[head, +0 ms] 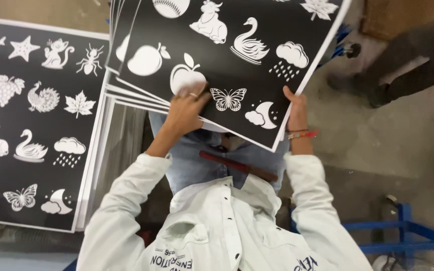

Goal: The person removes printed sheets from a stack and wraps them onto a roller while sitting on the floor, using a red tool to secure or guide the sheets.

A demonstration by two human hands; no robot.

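Now, left hand (186, 108): fingers spread flat on the top black sheet (237, 60), pressing near the white apple shape, not clenched.
Right hand (296, 108): clasping the sheet's lower right edge, thumb on top.
Held sheets: a fanned handful, lifted and tilted above the lap, printed with white animals, fruit and clouds.
Lap: a red stick (237, 166) lies across blue jeans.
Left side: a matching stack (31, 125) lies flat.
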